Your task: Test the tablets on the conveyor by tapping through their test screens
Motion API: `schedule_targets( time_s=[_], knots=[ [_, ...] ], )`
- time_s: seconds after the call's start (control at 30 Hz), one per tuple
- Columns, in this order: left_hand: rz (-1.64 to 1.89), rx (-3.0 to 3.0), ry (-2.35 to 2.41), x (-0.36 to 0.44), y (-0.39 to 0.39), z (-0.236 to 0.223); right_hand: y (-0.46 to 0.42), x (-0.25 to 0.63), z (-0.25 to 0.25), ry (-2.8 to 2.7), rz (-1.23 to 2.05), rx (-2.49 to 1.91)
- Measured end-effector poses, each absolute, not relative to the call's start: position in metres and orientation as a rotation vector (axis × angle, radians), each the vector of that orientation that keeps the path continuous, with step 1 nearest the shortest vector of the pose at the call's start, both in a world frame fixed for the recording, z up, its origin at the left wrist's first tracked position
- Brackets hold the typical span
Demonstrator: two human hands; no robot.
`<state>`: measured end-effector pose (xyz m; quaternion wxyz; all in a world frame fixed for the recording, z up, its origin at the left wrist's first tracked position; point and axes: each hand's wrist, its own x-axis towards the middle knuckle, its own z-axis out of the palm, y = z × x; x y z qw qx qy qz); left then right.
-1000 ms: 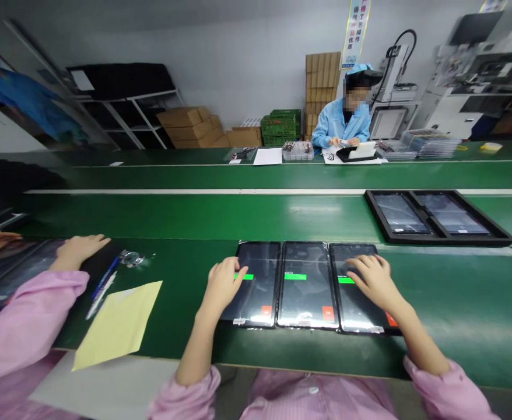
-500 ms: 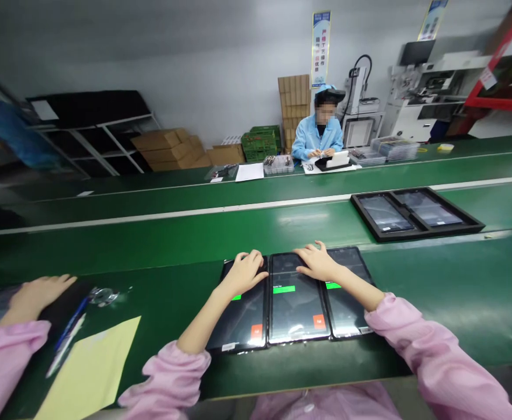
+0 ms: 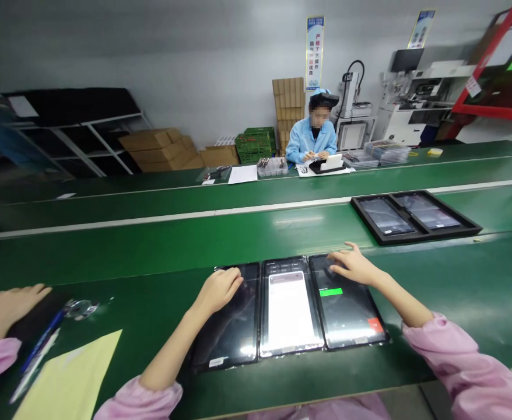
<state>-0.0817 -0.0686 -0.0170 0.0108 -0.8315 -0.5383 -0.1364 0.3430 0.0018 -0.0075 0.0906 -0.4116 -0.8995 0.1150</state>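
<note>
Three tablets lie side by side in front of me. My left hand (image 3: pixel 221 287) rests over the upper part of the left tablet (image 3: pixel 232 335), its fingers curled close together with nothing visible in them. That tablet's screen is dark. The middle tablet (image 3: pixel 290 312) shows a large white window, and neither hand covers it. Above the top of the right tablet (image 3: pixel 347 318) is my right hand (image 3: pixel 350 263), fingers spread and holding nothing; whether a fingertip touches the glass is unclear. A green bar and a red-orange square glow on that screen.
A black tray (image 3: pixel 417 236) with two tablets sits beyond, to the right. At left are yellow paper (image 3: pixel 70 376), pens (image 3: pixel 37 356) and a neighbour's hand (image 3: pixel 11 309). Across the green bench (image 3: pixel 195 239) a person in blue (image 3: pixel 311 137) works.
The left and middle screens have lost their green bars and red squares; the middle one turned white. My right hand has moved right, off the middle tablet. My left hand's fingers have drawn together.
</note>
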Motion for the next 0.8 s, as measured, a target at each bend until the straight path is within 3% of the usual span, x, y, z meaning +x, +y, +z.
schedule_targets(
  time_s=[0.17, 0.27, 0.47, 0.63, 0.8],
  knots=[
    [-0.590, -2.574, -1.755, -0.079, -0.065, -0.018, 0.000, 0.343, -0.012, -2.703, 0.172, -1.252],
    [-0.637, -2.655, -1.798, -0.076, -0.067, -0.022, -0.002, 0.335, -0.007, -2.721, 0.228, -1.189],
    [-0.733, -2.620, -1.757, -0.070, -0.070, -0.029, 0.002, 0.282, 0.003, -2.815, 0.130, -1.090],
    [-0.654, -2.618, -1.698, -0.069, -0.065, -0.031, 0.006, 0.253, -0.002, -2.893, 0.002, -1.005],
    [-0.501, -2.601, -1.758, -0.072, -0.064, -0.029, 0.014, 0.298, -0.006, -2.671, 0.054, -1.217]
  ],
)
